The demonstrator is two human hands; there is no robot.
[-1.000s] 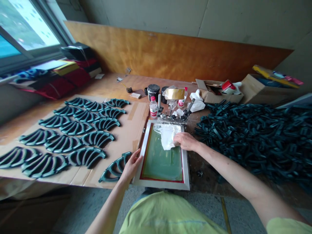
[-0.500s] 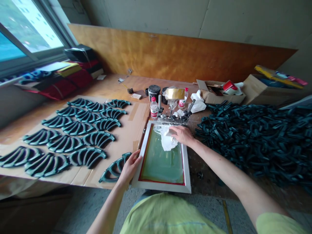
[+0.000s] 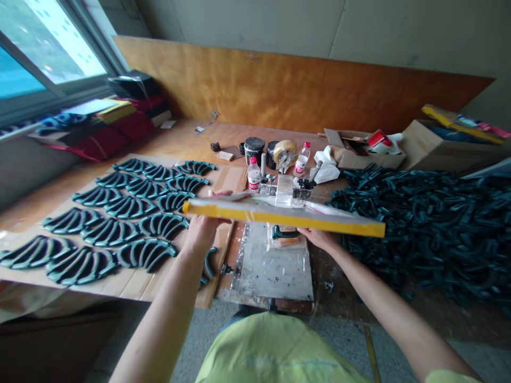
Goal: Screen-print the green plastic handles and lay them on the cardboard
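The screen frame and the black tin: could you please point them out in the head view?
Screen frame (image 3: 283, 218), head view, on its yellow edge.
Black tin (image 3: 254, 154), head view, on its side.

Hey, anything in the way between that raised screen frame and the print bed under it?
Yes: a dark green moulded part and a tan strip beside it lie at the far end of the print bed, below the raised screen frame. Nothing else shows between them.

On the wooden counter (image 3: 191, 139), curved green plastic parts (image 3: 131, 223) are lying in rows on cardboard (image 3: 131, 287) at left, a heap (image 3: 423, 229) of them is sitting at right, and a yellow-edged screen frame (image 3: 283, 217) is hanging above a metal plate (image 3: 271, 268) front centre.
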